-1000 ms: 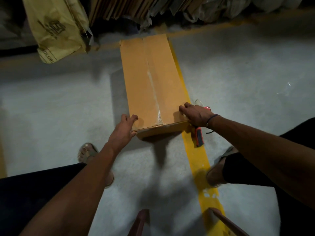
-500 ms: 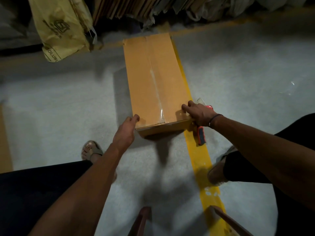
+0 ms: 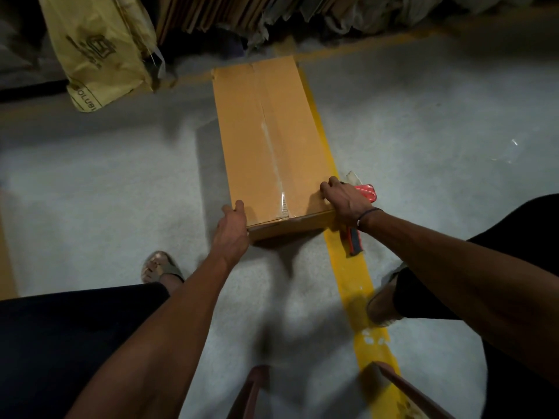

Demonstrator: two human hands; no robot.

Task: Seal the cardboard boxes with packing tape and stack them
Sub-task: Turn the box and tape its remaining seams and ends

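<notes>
A long brown cardboard box (image 3: 266,140) lies flat on the grey floor, a strip of clear tape running down its centre seam. My left hand (image 3: 231,229) grips its near left corner, thumb over the top edge. My right hand (image 3: 341,198) grips the near right corner, fingers curled on the top face. A red tape dispenser (image 3: 360,213) with a dark handle lies on the floor just right of the box, partly hidden behind my right wrist.
A yellow floor line (image 3: 357,282) runs under the box's right edge toward me. A yellow sack (image 3: 99,46) and flattened cartons (image 3: 211,13) lean at the back. My sandalled feet (image 3: 160,267) flank the near floor. Two reddish-brown bars (image 3: 405,388) show at the bottom.
My left hand has slid from the box's top face to wrap round the near left corner. The right hand stays on the right corner. The view has shifted slightly.
</notes>
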